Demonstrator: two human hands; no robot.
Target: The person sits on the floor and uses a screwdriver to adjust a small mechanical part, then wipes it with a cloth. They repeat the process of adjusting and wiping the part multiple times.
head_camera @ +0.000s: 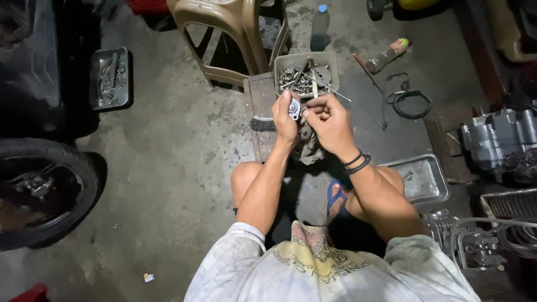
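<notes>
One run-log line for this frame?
left hand: holds small metal part | right hand: fingers at part | tub of hardware: just beyond hands

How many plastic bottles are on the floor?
2: a dark bottle with a blue cap behind the parts tub, and a bottle lying on its side right of it. Others may be hidden.

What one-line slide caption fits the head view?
Seated person's left hand and right hand hold a small metal part above a tub of hardware.
</notes>
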